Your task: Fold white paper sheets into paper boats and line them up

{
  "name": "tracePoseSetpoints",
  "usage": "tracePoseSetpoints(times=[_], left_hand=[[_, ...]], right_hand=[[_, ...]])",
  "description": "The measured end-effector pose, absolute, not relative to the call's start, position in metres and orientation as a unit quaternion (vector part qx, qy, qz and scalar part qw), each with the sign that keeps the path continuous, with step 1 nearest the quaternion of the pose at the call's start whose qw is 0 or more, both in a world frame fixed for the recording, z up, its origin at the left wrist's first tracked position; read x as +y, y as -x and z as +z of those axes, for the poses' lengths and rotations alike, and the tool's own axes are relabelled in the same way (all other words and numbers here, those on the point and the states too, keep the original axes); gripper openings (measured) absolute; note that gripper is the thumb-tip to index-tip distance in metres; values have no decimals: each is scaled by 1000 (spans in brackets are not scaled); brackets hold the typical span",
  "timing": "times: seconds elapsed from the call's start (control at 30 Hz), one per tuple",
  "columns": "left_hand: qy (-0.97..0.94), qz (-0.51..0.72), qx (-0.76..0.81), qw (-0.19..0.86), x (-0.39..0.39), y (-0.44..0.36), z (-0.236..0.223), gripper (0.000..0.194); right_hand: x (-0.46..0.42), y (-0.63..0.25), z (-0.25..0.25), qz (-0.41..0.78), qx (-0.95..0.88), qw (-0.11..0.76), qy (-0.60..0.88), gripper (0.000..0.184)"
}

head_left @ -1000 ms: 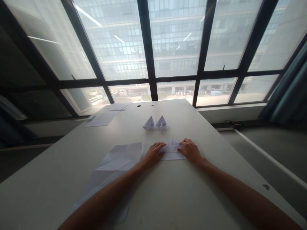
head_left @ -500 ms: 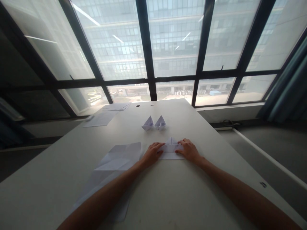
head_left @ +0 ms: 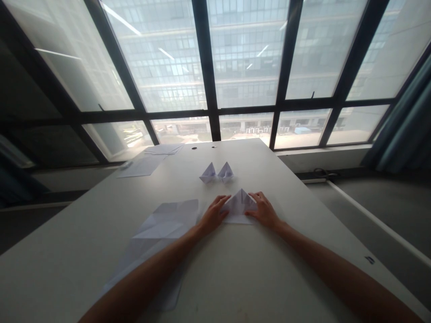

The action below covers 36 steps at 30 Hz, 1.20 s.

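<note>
Between my hands on the white table [head_left: 235, 269] is a partly folded sheet of white paper [head_left: 239, 207]. Its upper part comes to a triangular point and a straight strip runs along the near edge. My left hand [head_left: 214, 213] grips its left side, thumb low and fingers above. On the right side my right hand [head_left: 264, 210] holds it the same way. Just beyond stand two small folded paper boats, a left boat [head_left: 208, 173] and a right boat [head_left: 225, 172], side by side with pointed tops.
Creased white paper [head_left: 168, 220] lies left of my hands, partly under my left forearm. More paper sheets [head_left: 144, 165] lie at the far left of the table. Large windows [head_left: 245, 54] rise behind the far end, and a blue curtain [head_left: 404, 121] hangs at the right.
The band that lay across the folded paper has come down toward me, so the triangular top shows larger. Both hands keep their hold at the sides, nearly in place.
</note>
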<state>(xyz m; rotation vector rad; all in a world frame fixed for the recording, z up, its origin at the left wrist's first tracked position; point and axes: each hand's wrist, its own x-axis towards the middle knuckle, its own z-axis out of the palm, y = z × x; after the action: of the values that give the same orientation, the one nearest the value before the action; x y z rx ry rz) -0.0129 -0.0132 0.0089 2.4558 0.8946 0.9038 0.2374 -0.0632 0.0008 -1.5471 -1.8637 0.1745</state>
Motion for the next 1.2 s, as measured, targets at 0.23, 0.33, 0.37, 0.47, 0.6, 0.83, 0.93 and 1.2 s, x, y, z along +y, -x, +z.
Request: tracePoseSetpoints(times=[0.23, 0.33, 0.37, 0.47, 0.6, 0.83, 0.93, 1.2], left_hand=[[-851, 314, 368, 204, -8, 13, 3, 71], [-830, 321, 388, 240, -7, 12, 7, 58], [-823, 323, 389, 260, -7, 12, 9, 52], [-802, 320, 383, 328, -7, 12, 18, 41], [-794, 321, 372, 358, -8, 13, 26, 32], [-829, 344, 381, 224, -19, 10, 23, 12], [-836, 408, 335, 153, -20, 12, 22, 11], [-851, 425, 299, 77, -19, 13, 24, 12]], right_hand=[[-62, -240, 2, 75, -729, 341, 589, 58], [-61, -241, -1, 85, -721, 351, 591, 51], [-61, -242, -2, 88, -719, 355, 591, 49], [-59, -242, -4, 101, -710, 380, 584, 44], [-57, -242, -4, 98, -695, 418, 577, 34], [-63, -241, 7, 43, -716, 433, 546, 9], [-68, -240, 11, 16, -731, 432, 528, 11], [-69, -241, 13, -12, -756, 409, 510, 13]])
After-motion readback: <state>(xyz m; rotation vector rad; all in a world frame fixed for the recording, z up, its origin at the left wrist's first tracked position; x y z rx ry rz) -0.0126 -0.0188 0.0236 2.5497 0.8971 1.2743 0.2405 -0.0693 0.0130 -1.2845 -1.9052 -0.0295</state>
